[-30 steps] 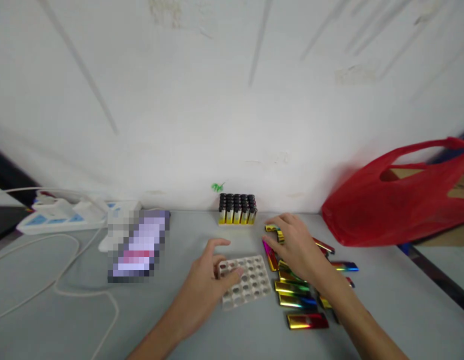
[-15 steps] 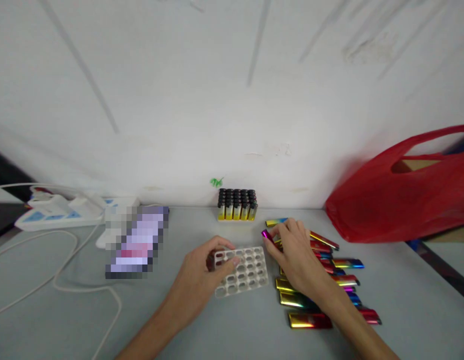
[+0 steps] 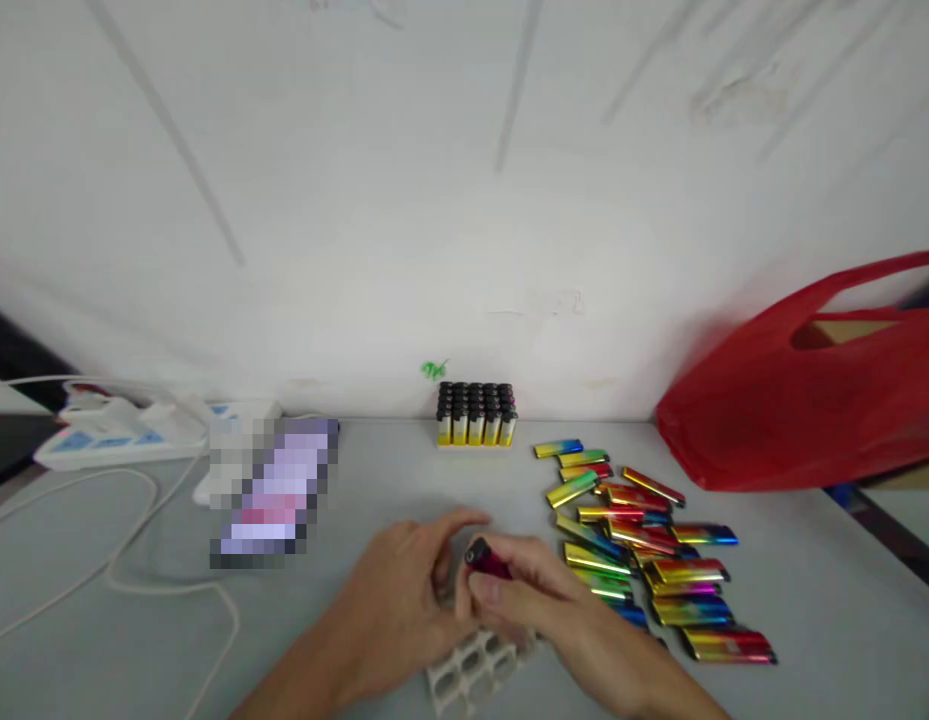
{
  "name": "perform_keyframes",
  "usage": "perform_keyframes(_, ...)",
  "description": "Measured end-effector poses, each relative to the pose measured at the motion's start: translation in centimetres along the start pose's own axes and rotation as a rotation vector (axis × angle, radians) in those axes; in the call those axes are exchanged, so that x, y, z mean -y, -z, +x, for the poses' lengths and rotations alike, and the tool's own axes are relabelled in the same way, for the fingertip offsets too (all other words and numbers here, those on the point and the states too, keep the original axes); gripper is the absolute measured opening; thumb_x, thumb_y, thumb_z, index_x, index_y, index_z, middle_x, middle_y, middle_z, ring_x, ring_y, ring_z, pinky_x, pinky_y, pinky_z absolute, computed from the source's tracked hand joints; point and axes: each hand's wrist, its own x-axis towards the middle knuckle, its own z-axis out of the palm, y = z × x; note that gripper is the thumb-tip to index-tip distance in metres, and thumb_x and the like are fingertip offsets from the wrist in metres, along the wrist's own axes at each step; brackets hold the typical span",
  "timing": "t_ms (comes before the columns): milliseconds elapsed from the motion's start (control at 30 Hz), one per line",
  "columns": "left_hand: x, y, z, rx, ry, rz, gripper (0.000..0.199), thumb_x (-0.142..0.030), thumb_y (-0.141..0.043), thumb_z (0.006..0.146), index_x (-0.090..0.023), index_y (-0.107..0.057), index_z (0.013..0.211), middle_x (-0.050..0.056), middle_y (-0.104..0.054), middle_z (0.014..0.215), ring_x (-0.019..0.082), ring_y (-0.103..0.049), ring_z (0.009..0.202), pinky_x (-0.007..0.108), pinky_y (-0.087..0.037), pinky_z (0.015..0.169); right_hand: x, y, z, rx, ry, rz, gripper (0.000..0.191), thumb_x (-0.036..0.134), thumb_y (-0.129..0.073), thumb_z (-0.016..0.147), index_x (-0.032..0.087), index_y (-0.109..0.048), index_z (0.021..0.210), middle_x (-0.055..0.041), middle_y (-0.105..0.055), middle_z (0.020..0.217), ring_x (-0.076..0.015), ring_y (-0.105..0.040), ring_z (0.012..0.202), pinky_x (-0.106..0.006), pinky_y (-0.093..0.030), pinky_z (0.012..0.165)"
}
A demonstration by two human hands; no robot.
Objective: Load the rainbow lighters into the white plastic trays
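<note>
My left hand [image 3: 408, 595] is closed on the upper left part of a pale plastic tray [image 3: 471, 665] with rows of holes. The hands cover much of this tray. Over it, my right hand [image 3: 543, 600] pinches a dark magenta lighter [image 3: 488, 560], its black end toward the upper left. The two hands are close together. To their right, many shiny multicoloured lighters [image 3: 633, 535] lie loosely on the grey table [image 3: 344, 640]. A block of upright lighters with black tops [image 3: 476, 415] stands in rows against the wall.
A phone with a blurred screen [image 3: 280, 490] lies at the left, by a white power strip [image 3: 126, 435]. White cables [image 3: 171, 585] loop across the table's left side. A red bag [image 3: 816, 400] stands at the back right.
My right hand has moved left and down from the loose lighters to above the tray, with the magenta lighter. The tray is now lower in view and more covered.
</note>
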Motion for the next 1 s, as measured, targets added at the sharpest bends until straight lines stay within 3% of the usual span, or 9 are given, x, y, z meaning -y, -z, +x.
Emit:
perform_keyframes(133, -0.2, 0.5, -0.5, 0.082, 0.030, 0.133, 0.076, -0.051, -0.075, 0.094, -0.030, -0.070, 0.166, 0.002, -0.083, 0.084, 0.036, -0.076, 0.093, 0.043, -0.050, 0.091, -2.3, 0.2, -0.2, -0.013, 0.087, -0.112, 0.080, 0.088, -0.045, 0.115, 0.022, -0.068, 0.077, -0.0028, -0.059, 0.079, -0.0196, -0.055, 0.078, -0.032, -0.043, 0.072)
perform_keyframes(233, -0.1, 0.4, -0.6, 0.111, 0.012, 0.206, 0.071, -0.048, -0.067, 0.099, -0.034, -0.069, 0.169, 0.006, -0.086, 0.094, 0.038, -0.076, 0.100, 0.044, -0.049, 0.092, -3.8, 0.9, 0.3, 0.091, 0.235, -0.364, 0.079, 0.086, -0.036, 0.117, 0.024, -0.062, 0.075, -0.0002, -0.053, 0.068, -0.0192, -0.053, 0.069, -0.033, -0.042, 0.066)
perform_keyframes(333, 0.3, 0.3, -0.5, 0.128, -0.041, 0.228, 0.057, -0.044, -0.061, 0.102, -0.039, -0.077, 0.157, 0.007, -0.088, 0.109, 0.037, -0.076, 0.101, 0.042, -0.048, 0.089, -5.1, 0.2, 0.9, 0.082, 0.619, -0.788, 0.059, 0.061, -0.047, 0.123, 0.025, -0.060, 0.078, 0.0019, -0.054, 0.069, -0.0175, -0.049, 0.064, -0.034, -0.036, 0.062)
perform_keyframes(433, 0.6, 0.2, -0.2, 0.139, -0.045, 0.205, 0.053, -0.040, -0.060, 0.102, -0.036, -0.078, 0.153, 0.005, -0.085, 0.095, 0.035, -0.072, 0.091, 0.039, -0.044, 0.083, -5.7, -1.5, 1.7, 0.035, 0.905, -1.056, 0.049, 0.029, -0.052, 0.120, 0.026, -0.052, 0.071, 0.0026, -0.048, 0.064, -0.0184, -0.036, 0.059, -0.036, -0.023, 0.055)
perform_keyframes(500, 0.6, 0.2, 0.0, 0.137, -0.024, 0.161, 0.060, -0.041, -0.059, 0.104, -0.031, -0.072, 0.162, 0.004, -0.081, 0.086, 0.034, -0.071, 0.086, 0.039, -0.044, 0.081, -5.6, -2.2, 1.9, 0.053, 0.860, -1.063, 0.051, 0.026, -0.056, 0.119, 0.027, -0.047, 0.068, 0.0026, -0.046, 0.063, -0.0191, -0.033, 0.059, -0.036, -0.021, 0.055)
perform_keyframes(633, 0.4, 0.2, 0.0, 0.150, -0.021, 0.112, 0.066, -0.039, -0.060, 0.104, -0.027, -0.066, 0.168, 0.003, -0.078, 0.077, 0.034, -0.071, 0.079, 0.037, -0.042, 0.074, -4.7, -1.8, 1.4, 0.108, 0.680, -0.869, 0.059, 0.047, -0.056, 0.122, 0.028, -0.040, 0.068, 0.0013, -0.048, 0.065, -0.0209, -0.036, 0.062, -0.038, -0.027, 0.062)
perform_keyframes(800, 0.0, 0.0, -0.1, 0.064, -0.008, 0.091, 0.045, -0.040, -0.057, 0.104, -0.030, -0.078, 0.143, 0.004, -0.081, 0.079, 0.038, -0.077, 0.093, 0.040, -0.045, 0.085, -2.8, -0.5, 0.8, -0.180, 0.279, -0.170, 0.080, 0.102, -0.056, 0.099, 0.029, -0.050, 0.064, 0.0012, -0.047, 0.062, -0.0201, -0.040, 0.061, -0.038, -0.033, 0.062)
perform_keyframes(900, -0.3, 0.0, 0.1, 0.054, 0.039, 0.062, 0.041, -0.042, -0.052, 0.108, -0.029, -0.076, 0.139, 0.000, -0.075, 0.063, 0.039, -0.078, 0.088, 0.043, -0.046, 0.091, -0.9, -0.1, 1.1, -0.204, 0.156, 0.185, 0.081, 0.099, -0.048, 0.104, 0.030, -0.037, 0.063, 0.0082, -0.027, 0.057, -0.0140, -0.021, 0.052, -0.034, -0.023, 0.053)
perform_keyframes(1000, -0.3, 0.1, 0.3, 0.063, 0.037, -0.002, 0.036, -0.044, -0.052, 0.110, -0.027, -0.075, 0.132, -0.003, -0.075, 0.058, 0.035, -0.078, 0.076, 0.045, -0.047, 0.100, 0.5, 0.3, 1.4, -0.165, 0.057, 0.457, 0.077, 0.090, -0.071, 0.099, 0.029, -0.037, 0.066, 0.0123, -0.022, 0.059, -0.0103, -0.011, 0.052, -0.029, -0.015, 0.048)
